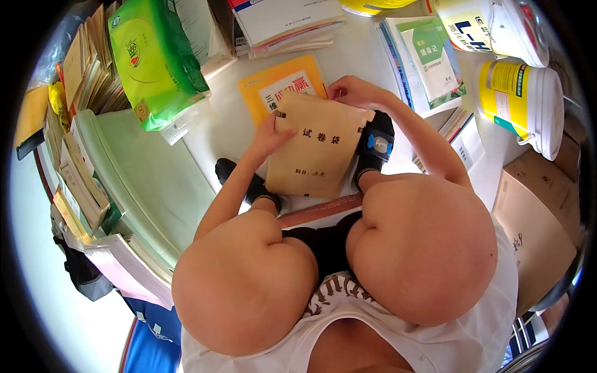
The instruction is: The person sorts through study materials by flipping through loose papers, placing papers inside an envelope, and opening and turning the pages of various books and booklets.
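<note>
A brown paper envelope (314, 152) with black printed characters lies tilted between my knees and the yellow-orange book (255, 93). My left hand (272, 138) grips the envelope's left edge, its thumb on the front. At the envelope's top right corner is my right hand (354, 92), fingers bent together near the opening; a white paper edge shows beside it. What the right fingertips hold is hidden. The envelope covers the lower part of the orange book. My dark slippers (380, 142) are on either side of the envelope.
A green plastic package (155, 62) and stacked papers (93, 68) stand at the left. Booklets (292, 22) lie at the top, with more booklets (429, 56) at the upper right. White-and-yellow buckets (522, 102) and a cardboard box (538, 217) are at the right.
</note>
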Action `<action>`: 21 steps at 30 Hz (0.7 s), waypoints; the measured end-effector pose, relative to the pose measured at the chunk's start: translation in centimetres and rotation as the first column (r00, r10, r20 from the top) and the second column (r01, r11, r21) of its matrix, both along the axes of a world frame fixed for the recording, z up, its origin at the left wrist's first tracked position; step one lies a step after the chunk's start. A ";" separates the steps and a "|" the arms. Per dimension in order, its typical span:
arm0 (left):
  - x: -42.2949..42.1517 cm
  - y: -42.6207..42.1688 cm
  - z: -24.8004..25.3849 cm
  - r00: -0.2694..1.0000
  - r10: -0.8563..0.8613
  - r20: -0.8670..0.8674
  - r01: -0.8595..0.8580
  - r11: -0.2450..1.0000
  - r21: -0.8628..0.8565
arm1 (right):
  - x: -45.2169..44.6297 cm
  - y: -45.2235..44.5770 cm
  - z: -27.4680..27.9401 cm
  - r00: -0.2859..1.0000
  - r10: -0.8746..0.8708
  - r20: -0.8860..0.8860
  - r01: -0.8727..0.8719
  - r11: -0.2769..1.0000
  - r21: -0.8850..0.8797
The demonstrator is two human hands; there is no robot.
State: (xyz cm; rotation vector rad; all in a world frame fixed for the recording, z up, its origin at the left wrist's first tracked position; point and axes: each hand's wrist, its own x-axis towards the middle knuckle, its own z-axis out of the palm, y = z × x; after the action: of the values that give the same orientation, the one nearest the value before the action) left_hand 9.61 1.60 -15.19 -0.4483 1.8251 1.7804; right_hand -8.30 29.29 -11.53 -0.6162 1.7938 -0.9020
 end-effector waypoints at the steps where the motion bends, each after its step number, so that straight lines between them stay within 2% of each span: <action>1: 0.0 0.3 -0.2 0.997 -0.015 -0.076 0.010 0.998 -0.062 | 0.0 0.5 -0.8 1.000 0.001 0.000 -0.001 1.000 0.000; 3: 0.0 0.4 0.7 0.993 -0.054 -0.102 0.050 0.998 -0.045 | -0.3 2.2 -2.8 0.955 -0.273 0.114 0.291 0.936 -0.197; 4: -0.2 0.4 1.9 0.987 -0.091 -0.129 0.088 0.996 -0.028 | -0.5 2.9 -1.8 0.956 -0.269 0.113 0.287 0.937 -0.198; 5: 0.0 0.4 3.3 0.987 -0.089 -0.131 0.086 0.996 -0.028 | -0.4 4.0 -0.7 0.901 -0.267 0.342 0.371 0.884 -0.284; 6: 0.4 0.3 5.2 0.997 0.025 -0.067 -0.020 0.997 0.073 | 0.1 4.7 0.6 0.801 -0.227 0.554 0.468 0.815 -0.342; 7: 0.6 0.1 6.6 0.991 0.130 0.009 -0.130 0.978 0.165 | 0.8 5.0 1.3 0.801 -0.227 0.554 0.467 0.815 -0.342; 9: 0.5 -1.7 8.2 0.984 0.177 0.005 -0.174 0.963 0.204 | 2.4 5.6 2.6 0.678 0.064 0.732 0.534 0.641 -0.551; 10: 0.4 -2.6 8.9 0.974 0.225 0.000 -0.218 0.945 0.244 | 3.4 6.2 2.4 0.617 0.007 0.787 0.574 0.680 -0.456; 12: 0.0 -3.4 10.5 0.961 0.275 -0.045 -0.258 0.939 0.228 | 6.1 6.5 2.4 0.601 -0.288 0.746 0.641 0.731 -0.234; 13: -0.1 -3.7 11.4 0.944 0.318 -0.085 -0.295 0.932 0.211 | 6.9 4.3 5.3 0.727 -0.311 0.612 0.585 0.748 -0.315; 14: -0.2 -3.7 12.5 0.941 0.325 -0.092 -0.301 0.931 0.209 | 7.1 2.8 7.2 0.733 -0.302 0.609 0.577 0.750 -0.322; 16: -0.3 -3.5 14.5 0.938 0.288 -0.194 -0.276 0.957 0.091 | 7.3 0.9 9.8 0.823 -0.528 0.209 0.552 0.830 -0.079; 17: -0.3 -4.0 14.8 0.934 0.296 -0.200 -0.283 0.955 0.088 | 7.0 0.6 10.0 0.829 -0.519 0.207 0.544 0.835 -0.085; 19: -0.1 -4.7 15.7 0.885 0.029 -0.465 -0.139 0.969 -0.205 | 7.0 0.2 10.3 0.894 -0.448 0.008 0.417 0.824 -0.384; 20: -0.4 -4.2 15.9 0.795 0.157 -0.585 -0.121 0.988 0.099 | 6.6 -0.1 10.1 0.895 -0.446 0.007 0.414 0.826 -0.383; 21: -0.7 -4.2 15.5 0.795 0.160 -0.585 -0.123 0.987 0.102 | 5.7 -0.4 9.6 0.916 -0.399 0.046 0.368 0.790 -0.491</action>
State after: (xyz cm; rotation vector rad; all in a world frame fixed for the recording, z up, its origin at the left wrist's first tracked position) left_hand 8.92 -2.61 0.29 0.0182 2.1806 2.2540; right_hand -2.58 28.90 -1.92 -0.6012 1.7786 -1.6733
